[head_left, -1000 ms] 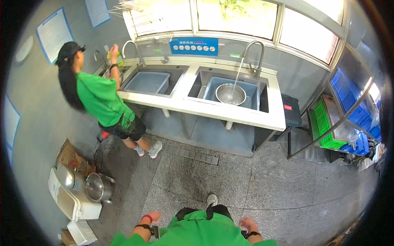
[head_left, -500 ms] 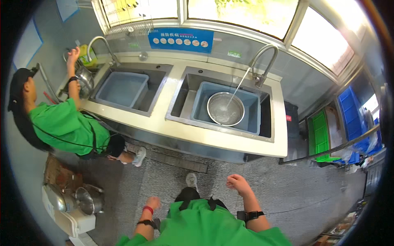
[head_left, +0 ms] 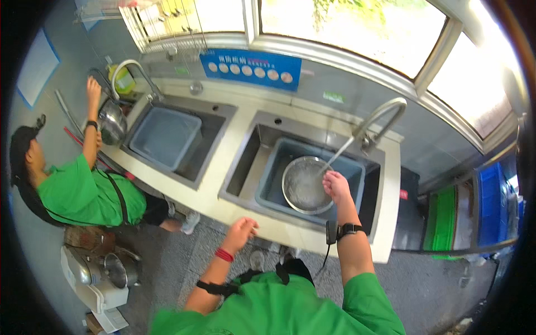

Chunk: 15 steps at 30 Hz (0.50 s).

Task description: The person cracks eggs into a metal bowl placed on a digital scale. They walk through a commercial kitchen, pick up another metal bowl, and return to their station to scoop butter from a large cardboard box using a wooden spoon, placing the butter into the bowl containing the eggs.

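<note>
A round metal bowl (head_left: 307,192) sits in a grey-blue plastic tub (head_left: 269,181) inside the right sink, with water churning in it. A stream of water (head_left: 339,153) falls into it from the curved faucet (head_left: 385,118). My right hand (head_left: 335,187) is over the bowl's right rim, below the stream, its fingers loosely bent; whether they grip the rim is unclear. My left hand (head_left: 240,234) hangs in front of the counter's near edge, fingers loosely curved and apart, holding nothing.
The left sink holds another plastic tub (head_left: 166,137). At far left a person in green (head_left: 92,192) stands beside a metal pot (head_left: 111,123). Green crates (head_left: 441,218) and blue crates (head_left: 491,195) stand right of the counter (head_left: 385,223). Another pot (head_left: 118,271) is at lower left.
I am closer to the counter. My right hand has reached forward to the bowl's rim, and my left hand has risen toward the counter's edge. The water still runs.
</note>
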### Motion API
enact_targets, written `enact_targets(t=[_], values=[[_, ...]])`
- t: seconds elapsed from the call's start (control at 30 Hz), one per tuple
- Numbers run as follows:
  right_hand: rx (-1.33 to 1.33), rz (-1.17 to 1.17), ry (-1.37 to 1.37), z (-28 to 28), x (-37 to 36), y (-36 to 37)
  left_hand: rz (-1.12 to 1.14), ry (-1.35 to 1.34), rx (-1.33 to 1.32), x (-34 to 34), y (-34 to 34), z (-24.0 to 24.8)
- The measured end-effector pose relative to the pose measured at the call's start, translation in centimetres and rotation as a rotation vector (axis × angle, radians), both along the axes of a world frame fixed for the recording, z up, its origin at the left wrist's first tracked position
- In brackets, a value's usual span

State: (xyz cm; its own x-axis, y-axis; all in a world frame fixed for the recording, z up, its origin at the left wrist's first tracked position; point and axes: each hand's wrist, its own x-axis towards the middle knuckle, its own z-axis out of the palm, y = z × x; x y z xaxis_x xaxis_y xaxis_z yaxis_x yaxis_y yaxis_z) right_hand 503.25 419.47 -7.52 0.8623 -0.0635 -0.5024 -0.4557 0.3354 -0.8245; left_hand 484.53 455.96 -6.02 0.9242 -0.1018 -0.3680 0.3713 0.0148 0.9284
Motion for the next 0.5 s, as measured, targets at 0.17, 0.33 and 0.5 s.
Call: enact_targets(t=[0.17,0.33,0.5], values=[[0.198,-0.038,0.010,-3.1,4.6,0.7,0.046,0.259,-0.173,2.3,-5.5,0.5],[0.445,-0.109,0.166,-3.6,5.4,0.4,0.037,0.214,-0.077,10.6,-11.7,-2.3],[0.323,0.076,0.088,-1.4,4.6,-0.3,0.073,0.221,-0.201,20.3,-19.3,-4.0]])
